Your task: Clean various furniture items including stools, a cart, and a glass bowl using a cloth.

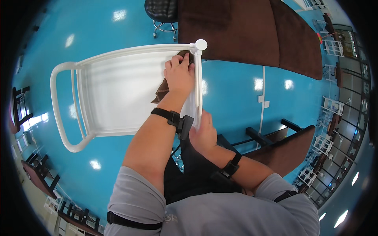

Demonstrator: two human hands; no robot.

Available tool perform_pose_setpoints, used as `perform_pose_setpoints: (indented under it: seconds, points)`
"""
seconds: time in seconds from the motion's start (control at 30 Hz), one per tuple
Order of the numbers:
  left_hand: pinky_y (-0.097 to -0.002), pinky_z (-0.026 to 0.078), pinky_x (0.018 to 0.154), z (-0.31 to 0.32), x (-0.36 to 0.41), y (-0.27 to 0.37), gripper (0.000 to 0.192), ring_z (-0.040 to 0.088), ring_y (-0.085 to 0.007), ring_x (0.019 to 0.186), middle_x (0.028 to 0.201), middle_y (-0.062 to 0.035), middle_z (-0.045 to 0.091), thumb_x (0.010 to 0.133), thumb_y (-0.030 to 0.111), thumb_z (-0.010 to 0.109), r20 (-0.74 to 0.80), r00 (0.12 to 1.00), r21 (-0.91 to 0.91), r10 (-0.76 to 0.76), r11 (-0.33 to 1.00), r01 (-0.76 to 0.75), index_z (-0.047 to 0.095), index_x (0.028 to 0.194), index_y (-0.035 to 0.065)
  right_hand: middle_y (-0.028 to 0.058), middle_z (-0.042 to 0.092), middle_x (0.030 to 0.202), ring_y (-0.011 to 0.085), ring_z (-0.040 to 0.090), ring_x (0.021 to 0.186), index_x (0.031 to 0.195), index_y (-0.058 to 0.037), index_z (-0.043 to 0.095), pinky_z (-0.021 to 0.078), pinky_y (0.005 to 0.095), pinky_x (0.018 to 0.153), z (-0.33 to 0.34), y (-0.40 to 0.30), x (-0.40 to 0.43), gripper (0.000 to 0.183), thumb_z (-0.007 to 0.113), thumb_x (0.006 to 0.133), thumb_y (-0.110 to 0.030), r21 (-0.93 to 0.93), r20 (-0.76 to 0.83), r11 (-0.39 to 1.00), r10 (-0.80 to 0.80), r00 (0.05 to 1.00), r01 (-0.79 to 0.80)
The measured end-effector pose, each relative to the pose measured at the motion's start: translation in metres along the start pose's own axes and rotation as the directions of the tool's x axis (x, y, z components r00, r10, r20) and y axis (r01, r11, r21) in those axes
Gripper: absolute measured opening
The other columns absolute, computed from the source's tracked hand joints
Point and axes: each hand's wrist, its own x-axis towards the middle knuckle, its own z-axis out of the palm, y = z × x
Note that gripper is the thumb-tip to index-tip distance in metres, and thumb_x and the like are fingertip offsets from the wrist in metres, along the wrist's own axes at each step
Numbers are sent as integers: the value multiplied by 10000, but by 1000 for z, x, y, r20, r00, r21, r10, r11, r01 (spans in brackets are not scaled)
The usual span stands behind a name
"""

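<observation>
A white trolley (118, 94) with a raised rim and a looped push handle (54, 97) at its left end stands before me. My left hand (180, 73) presses a brown cloth (161, 91) onto its top shelf, near the far right corner by a round white knob (201, 44). Part of the cloth hangs out below the palm and the rest is under the fingers. My right hand (204, 132) is at the near right corner, its fingers around the white rim. Both wrists wear black straps with small devices.
A brown-covered treatment bed (236, 32) stands beyond the trolley at the right, with a black wheeled stool (161, 10) beside it. Another brown bed (283, 153) lies right of my right arm. A white strip with small boxes (263, 100) runs along the blue floor.
</observation>
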Motion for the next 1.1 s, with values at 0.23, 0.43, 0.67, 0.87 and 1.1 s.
perform_pose_setpoints:
  seconds: [0.23, 0.43, 0.67, 0.87, 1.1]
  points:
    - [-489, 413, 1010, -6, -3, -9, 453, 499, -296, 1193, 1210, -27, 583, 909, 216, 720, 75, 992, -62, 103, 993, -98, 702, 1361, 202, 232, 544, 1269, 482, 664, 908, 1440, -1, 407, 576, 533, 700, -3, 0, 2, 703, 668, 788, -34, -33, 14, 999, -21, 1000, 21]
    - [-482, 405, 993, -8, -7, -9, 548, 488, -291, 1202, 1241, -37, 562, 900, 216, 719, 7, 995, -54, 97, 994, -97, 632, 1439, 169, 234, 545, 1271, 484, 662, 927, 1439, 0, 407, 577, 527, 723, -2, -2, 1, 707, 674, 785, -40, -35, 26, 999, -25, 999, 26]
    - [-478, 409, 973, -10, -1, -5, 559, 478, -282, 1204, 1235, -40, 538, 914, 231, 680, 69, 988, 32, 137, 990, -139, 605, 1461, 149, 233, 549, 1279, 486, 661, 935, 1438, -1, 414, 576, 525, 727, -2, -1, 1, 700, 676, 790, -44, -50, -2, 997, -52, 999, 52]
    - [-453, 453, 949, -13, 3, -13, 544, 509, -279, 1160, 1188, -42, 544, 904, 208, 692, 94, 972, 151, 217, 961, -230, 622, 1444, 186, 237, 560, 1268, 480, 666, 934, 1437, 3, 419, 575, 532, 735, 2, 2, 1, 701, 681, 790, -61, -68, -4, 998, -15, 1000, 14]
    - [-455, 473, 942, -28, 5, -21, 491, 522, -271, 1141, 1160, -35, 558, 888, 172, 695, 105, 947, -1, 303, 953, -304, 664, 1378, 183, 233, 565, 1267, 481, 669, 923, 1437, 3, 420, 575, 528, 739, 4, 1, -1, 696, 676, 794, -68, -78, -30, 996, -44, 999, 42]
